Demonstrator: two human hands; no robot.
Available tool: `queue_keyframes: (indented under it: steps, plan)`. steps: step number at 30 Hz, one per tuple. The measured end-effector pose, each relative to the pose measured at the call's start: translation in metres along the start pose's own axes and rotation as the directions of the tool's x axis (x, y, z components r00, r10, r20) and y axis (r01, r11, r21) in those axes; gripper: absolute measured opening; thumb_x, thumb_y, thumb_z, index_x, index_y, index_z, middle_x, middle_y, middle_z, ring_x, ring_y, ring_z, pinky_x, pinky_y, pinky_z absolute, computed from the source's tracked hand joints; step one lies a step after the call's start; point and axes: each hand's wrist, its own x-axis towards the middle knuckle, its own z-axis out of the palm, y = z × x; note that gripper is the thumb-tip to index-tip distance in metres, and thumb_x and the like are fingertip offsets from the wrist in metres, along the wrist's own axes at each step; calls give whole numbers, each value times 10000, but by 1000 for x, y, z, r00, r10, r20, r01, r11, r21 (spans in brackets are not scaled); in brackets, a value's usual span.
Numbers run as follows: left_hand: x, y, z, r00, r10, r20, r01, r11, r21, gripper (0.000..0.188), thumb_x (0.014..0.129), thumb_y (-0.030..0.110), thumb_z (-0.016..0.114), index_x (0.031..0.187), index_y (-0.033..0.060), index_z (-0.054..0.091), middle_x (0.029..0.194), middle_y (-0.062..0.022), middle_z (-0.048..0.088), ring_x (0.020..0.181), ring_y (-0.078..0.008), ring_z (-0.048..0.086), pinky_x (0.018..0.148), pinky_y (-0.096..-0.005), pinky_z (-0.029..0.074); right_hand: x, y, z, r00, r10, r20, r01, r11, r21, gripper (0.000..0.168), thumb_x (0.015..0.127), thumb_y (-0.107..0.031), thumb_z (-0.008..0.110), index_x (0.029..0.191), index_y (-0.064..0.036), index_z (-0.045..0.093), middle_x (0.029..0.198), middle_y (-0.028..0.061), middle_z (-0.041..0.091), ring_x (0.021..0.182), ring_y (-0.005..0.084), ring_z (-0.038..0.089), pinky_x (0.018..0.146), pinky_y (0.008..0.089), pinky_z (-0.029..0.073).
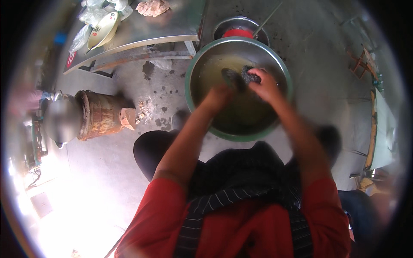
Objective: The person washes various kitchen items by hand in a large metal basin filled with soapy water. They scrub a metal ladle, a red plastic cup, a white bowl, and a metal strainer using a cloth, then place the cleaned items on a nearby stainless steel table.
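Observation:
A large metal basin with a green rim stands on the floor before me, with cloudy yellowish water in it. Over the water my left hand grips a dark, rounded utensil, perhaps a ladle; motion blur hides its exact shape. My right hand holds a dark wire scouring pad just right of the utensil. Whether the two touch cannot be made out.
Behind the basin is a smaller metal bowl with a red object and a stick. A metal table holds a bowl and plastic bags. A rusty drum stove and brick stand left.

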Motion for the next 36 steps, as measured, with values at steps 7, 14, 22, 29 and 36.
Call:
queue_keyframes:
  steps: [7,14,22,29,36]
  plan:
    - [-17,24,-1,940,-292,176,333,899,-283,131,865,217,528,887,106,595,588,35,442,447,-65,376,388,-220,262,15,-17,31,970,-218,107,235,956,-177,351,721,-102,584,1057,-190,631,1192,32,545,1041,306,532,899,380,443]
    - [-12,-5,2,960,269,75,-271,962,13,164,885,246,522,922,110,607,562,47,413,418,-65,342,374,-216,242,18,29,27,1000,-9,-27,0,953,-304,278,749,-114,579,1009,-176,653,1074,86,594,983,305,564,858,380,461]
    - [-13,15,5,988,-153,0,152,988,-34,163,836,216,561,791,79,637,554,46,458,452,-52,392,396,-230,283,2,-27,60,907,-329,-265,323,944,-67,248,734,-158,585,967,-101,647,1063,121,588,1006,322,545,866,415,439]
    - [3,6,1,996,-31,-80,31,999,10,195,881,209,519,782,59,595,558,34,454,483,-68,421,436,-244,341,7,-24,26,922,267,280,-309,944,117,456,821,-406,511,1064,-27,587,1205,199,529,1104,372,497,905,444,399]
    - [11,1,21,980,175,-94,-77,770,633,321,827,107,433,1094,48,602,970,-217,630,896,-352,614,810,-422,471,-107,-97,-82,867,486,-108,-218,565,796,740,839,-442,607,1383,-42,303,1399,140,342,1252,263,387,999,397,356]
